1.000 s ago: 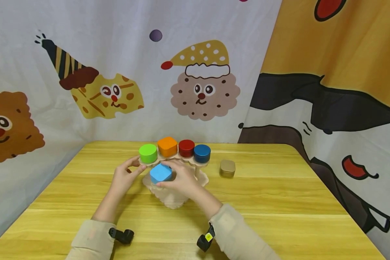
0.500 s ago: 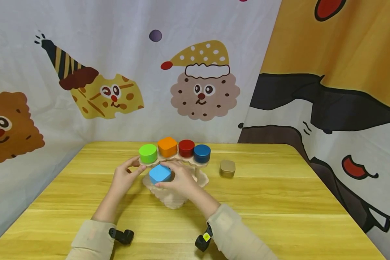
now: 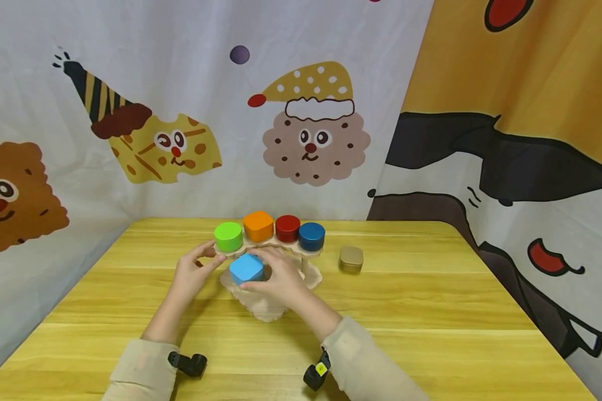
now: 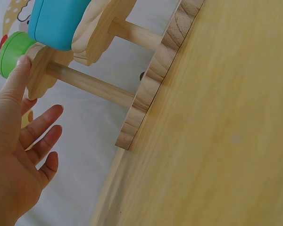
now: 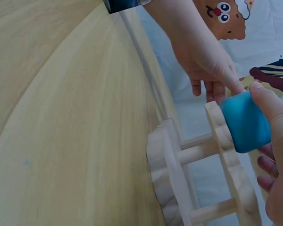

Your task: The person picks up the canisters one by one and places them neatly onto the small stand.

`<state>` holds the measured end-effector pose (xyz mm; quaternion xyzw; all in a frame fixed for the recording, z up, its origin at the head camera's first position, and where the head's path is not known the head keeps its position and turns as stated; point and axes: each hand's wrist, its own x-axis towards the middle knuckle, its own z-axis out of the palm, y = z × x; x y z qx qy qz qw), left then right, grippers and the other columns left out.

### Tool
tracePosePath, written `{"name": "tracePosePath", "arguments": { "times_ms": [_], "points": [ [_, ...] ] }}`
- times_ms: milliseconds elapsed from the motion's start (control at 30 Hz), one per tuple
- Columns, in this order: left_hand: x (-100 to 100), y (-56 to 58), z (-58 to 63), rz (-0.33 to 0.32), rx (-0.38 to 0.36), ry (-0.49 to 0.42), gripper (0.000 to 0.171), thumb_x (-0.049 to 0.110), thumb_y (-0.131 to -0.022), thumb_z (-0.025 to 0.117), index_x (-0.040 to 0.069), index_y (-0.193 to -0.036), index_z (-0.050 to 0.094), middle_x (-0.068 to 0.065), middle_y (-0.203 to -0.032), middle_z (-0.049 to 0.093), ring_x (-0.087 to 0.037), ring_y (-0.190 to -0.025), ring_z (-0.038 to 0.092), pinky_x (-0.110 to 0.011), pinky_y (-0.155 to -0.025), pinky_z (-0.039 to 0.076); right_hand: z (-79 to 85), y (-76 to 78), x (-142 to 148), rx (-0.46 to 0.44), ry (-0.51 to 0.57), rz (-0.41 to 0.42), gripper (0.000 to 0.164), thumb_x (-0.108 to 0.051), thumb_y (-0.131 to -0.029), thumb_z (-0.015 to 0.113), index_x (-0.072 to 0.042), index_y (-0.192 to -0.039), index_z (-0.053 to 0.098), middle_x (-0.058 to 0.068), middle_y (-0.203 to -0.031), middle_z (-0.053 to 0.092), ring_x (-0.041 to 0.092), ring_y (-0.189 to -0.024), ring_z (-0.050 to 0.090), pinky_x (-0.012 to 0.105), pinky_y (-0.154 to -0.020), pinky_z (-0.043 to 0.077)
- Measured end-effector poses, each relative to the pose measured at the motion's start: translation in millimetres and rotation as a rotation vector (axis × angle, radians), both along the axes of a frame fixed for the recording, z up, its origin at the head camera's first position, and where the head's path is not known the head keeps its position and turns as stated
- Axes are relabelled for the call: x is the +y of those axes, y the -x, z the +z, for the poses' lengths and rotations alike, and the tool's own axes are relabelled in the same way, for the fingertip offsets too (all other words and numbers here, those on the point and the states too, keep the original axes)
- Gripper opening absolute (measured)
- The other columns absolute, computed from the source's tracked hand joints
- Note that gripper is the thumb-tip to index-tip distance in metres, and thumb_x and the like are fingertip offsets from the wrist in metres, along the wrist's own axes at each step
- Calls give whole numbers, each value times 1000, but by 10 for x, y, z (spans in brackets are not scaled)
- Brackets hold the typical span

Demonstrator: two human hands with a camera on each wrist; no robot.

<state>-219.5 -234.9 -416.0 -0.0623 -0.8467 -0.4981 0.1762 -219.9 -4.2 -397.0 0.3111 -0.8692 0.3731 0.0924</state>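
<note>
My right hand [image 3: 285, 278] grips a light blue rounded block [image 3: 246, 269] between thumb and fingers. In the right wrist view the block's underside sits against a scalloped tier of the wooden stand [image 5: 247, 195]. My left hand [image 3: 193, 271] pinches the stand's raised back tier at its left end, thumb beside the green round block [image 4: 14, 51]; its other fingers are loosely spread. Along that back tier stand the green block, an orange block [image 3: 258, 226], a red round block [image 3: 288, 229] and a dark blue round block [image 3: 312, 236]. My right hand hides part of the stand.
A gold rounded-square block [image 3: 351, 260] lies on the wooden table [image 3: 421, 312], to the right of the stand. A curtain [image 3: 180, 55] with cartoon food prints hangs behind the table's far edge. A small black camera sits on each wrist.
The light blue block and my right hand have shifted very slightly left and down. My left hand and the other blocks stay where they were.
</note>
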Motion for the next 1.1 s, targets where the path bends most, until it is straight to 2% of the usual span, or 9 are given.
{"name": "tracePosePath", "arguments": {
  "times_ms": [167, 333, 533, 733, 833, 967, 1100],
  "points": [
    [-1, 5, 8, 11, -1, 4, 54, 31, -91, 67, -1, -133, 53, -18, -110, 62, -33, -101, 53, -28, -75, 38, 47, -44, 96, 57, 53, 13, 74, -47, -72, 81, -17, -135, 55, -3, -134, 52, 16, -124, 43, 47, -99, 37],
    [2, -6, 18, 17, -6, 15, 53, 30, -92, 67, -1, -133, 53, -17, -110, 63, -26, -100, 52, -28, -75, 38, 71, -97, 213, 89, 135, 71, 71, -35, -73, 84, -13, -134, 55, 1, -136, 52, 17, -127, 40, 46, -102, 35],
    [3, -8, 15, 23, -7, 22, 53, 30, -92, 66, -2, -133, 53, -18, -111, 63, -26, -100, 53, -28, -75, 38, 60, -168, 360, 107, 190, 75, 66, -22, -72, 86, -15, -131, 58, -3, -134, 53, 17, -128, 40, 48, -103, 32],
    [1, -5, 11, 21, -10, 21, 53, 30, -92, 66, -2, -133, 53, -18, -111, 62, -28, -101, 52, -29, -76, 37, 25, -215, 523, 72, 192, 52, 65, -28, -73, 84, -16, -132, 57, -4, -135, 53, 15, -127, 41, 43, -103, 34],
    [4, -5, 10, 16, -12, 18, 54, 31, -92, 66, -2, -133, 53, -18, -111, 62, -33, -102, 53, -29, -75, 38, 0, -215, 607, 94, 179, 43, 65, -27, -73, 84, -12, -130, 58, -1, -133, 54, 15, -125, 43, 41, -101, 37],
    [8, -9, 9, 14, -8, 18, 54, 30, -92, 66, -3, -133, 53, -19, -110, 62, -34, -102, 53, -28, -75, 38, -26, -223, 726, 126, 183, 45, 63, -24, -72, 85, -7, -127, 59, 2, -131, 56, 20, -124, 44, 44, -101, 37],
    [8, -5, 6, 17, -3, 21, 54, 30, -92, 66, -2, -133, 53, -18, -110, 62, -30, -100, 53, -28, -75, 38, -58, -237, 847, 111, 187, 40, 61, -22, -72, 85, -8, -126, 60, 2, -128, 58, 18, -120, 46, 44, -99, 39]
  ]
}}
